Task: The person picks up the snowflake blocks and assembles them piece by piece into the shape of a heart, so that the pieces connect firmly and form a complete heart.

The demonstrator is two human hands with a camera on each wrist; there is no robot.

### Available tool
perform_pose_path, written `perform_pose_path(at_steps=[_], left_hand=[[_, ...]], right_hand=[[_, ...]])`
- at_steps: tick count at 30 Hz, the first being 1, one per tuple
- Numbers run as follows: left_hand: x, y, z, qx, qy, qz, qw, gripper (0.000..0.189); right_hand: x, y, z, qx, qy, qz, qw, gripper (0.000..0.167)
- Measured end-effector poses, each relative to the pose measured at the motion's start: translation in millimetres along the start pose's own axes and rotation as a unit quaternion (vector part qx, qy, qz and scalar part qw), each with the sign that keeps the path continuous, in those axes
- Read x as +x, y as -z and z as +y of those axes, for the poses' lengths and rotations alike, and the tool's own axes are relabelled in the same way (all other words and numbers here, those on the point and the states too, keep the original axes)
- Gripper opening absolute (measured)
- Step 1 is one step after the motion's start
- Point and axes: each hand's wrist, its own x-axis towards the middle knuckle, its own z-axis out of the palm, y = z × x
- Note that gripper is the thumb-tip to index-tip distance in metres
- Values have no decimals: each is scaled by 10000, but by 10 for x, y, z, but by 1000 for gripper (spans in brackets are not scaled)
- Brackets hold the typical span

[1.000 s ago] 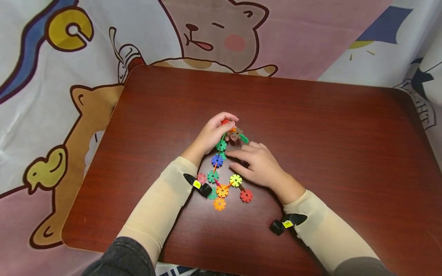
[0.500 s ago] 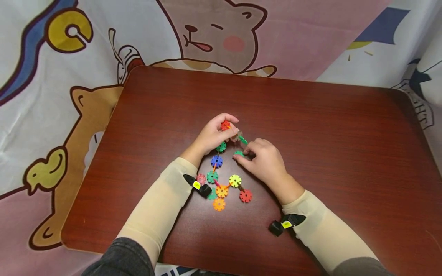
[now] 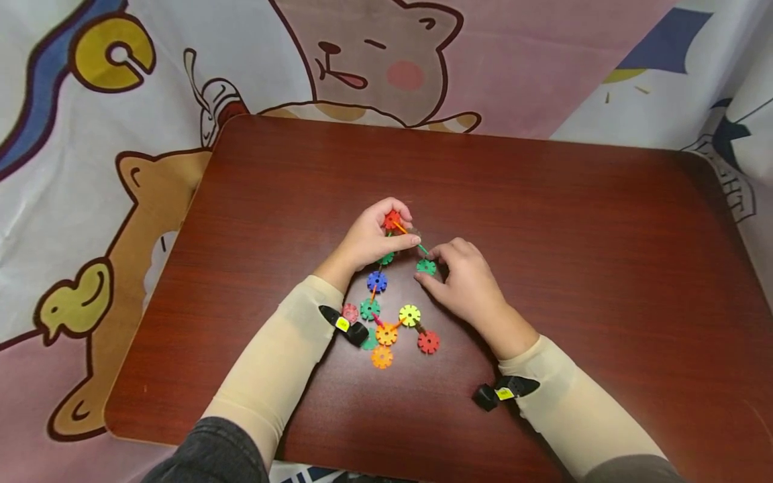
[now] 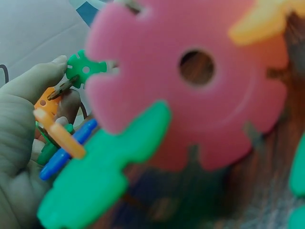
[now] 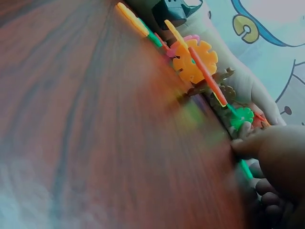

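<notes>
A chain of slotted plastic discs joined edge to edge, seen in the head view, runs down the table from my left hand [image 3: 368,235]. That hand grips its upper end, fingers curled round a red disc [image 3: 392,219] with the thumb laid across. A thin green disc seen edge-on [image 3: 423,249] sticks out past the thumb. My right hand [image 3: 468,282] pinches a green disc [image 3: 426,267] between thumb and index finger, close to that edge-on one. Lower links include a blue disc [image 3: 377,281] and an orange disc [image 3: 386,333]. The left fingers partly hide the upper links.
The chain's lower end branches to a yellow disc [image 3: 409,315], a red end disc [image 3: 429,342] and a pink disc [image 3: 349,312] beside the left wrist camera [image 3: 356,333]. Everything lies on a brown wooden table [image 3: 574,235]. A printed cloth [image 3: 513,60] hangs behind it.
The right index finger has drawn back from the chain's middle. A green disc has come up with the right hand, turned face-up, beside the left hand. The left thumb has slid slightly right.
</notes>
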Motion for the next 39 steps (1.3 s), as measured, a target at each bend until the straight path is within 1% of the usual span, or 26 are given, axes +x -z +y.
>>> perform_pose_path(at_steps=[3, 5, 8, 10, 11, 12, 14, 15, 17, 18, 22, 26, 28, 31, 33, 36, 39], left_hand=[[-5, 2, 1, -19, -6, 17, 10000, 31], [-7, 3, 0, -62, -8, 27, 10000, 30], [-10, 1, -5, -146, -12, 41, 9999, 30], [-12, 1, -11, -189, -6, 62, 9998, 29], [-13, 1, -15, -220, 5, 73, 9997, 29], [-14, 2, -17, -256, 20, 94, 9996, 29], [-13, 3, -26, -347, 54, 138, 9993, 29], [-12, 4, -29, -387, 72, 159, 9991, 29], [-8, 3, -31, -461, 106, 177, 9987, 29], [-6, 2, -29, -488, 120, 181, 9986, 29], [2, -12, -12, -621, 167, 151, 9978, 28], [3, -21, -2, -746, 191, 159, 9969, 28], [1, -19, -2, -773, 203, 166, 9967, 28], [-1, -16, -3, -747, 208, 185, 9968, 27], [-3, -13, -2, -741, 218, 191, 9968, 28], [-5, -10, 1, -697, 218, 182, 9972, 28], [-4, -6, 1, -604, 191, 154, 9979, 28]], right_hand=[[-1, 3, -30, 122, -187, -100, 9997, 36], [-1, 2, -43, 201, -272, -11, 9994, 34], [-4, -9, -31, 488, -316, 404, 9975, 31], [-2, -22, -16, 862, -315, 760, 9929, 29], [-3, -30, -9, 1185, -341, 899, 9883, 28], [-3, -39, -2, 1561, -375, 1005, 9819, 27], [-3, -52, 9, 2274, -463, 1140, 9660, 26], [-2, -54, 10, 2622, -533, 1164, 9565, 25], [-4, -56, 14, 3298, -685, 1156, 9345, 23], [-3, -49, 14, 3539, -747, 1126, 9255, 21], [1, -12, 18, 4318, -952, 822, 8931, 19], [14, 13, 34, 4790, -1074, 591, 8692, 20], [21, 20, 41, 4948, -1101, 522, 8604, 22], [19, 25, 62, 5104, -1098, 362, 8521, 26], [15, 27, 73, 5137, -1054, 203, 8512, 29], [14, 30, 83, 5102, -986, 13, 8544, 33], [21, 36, 83, 4962, -930, -63, 8632, 36]])
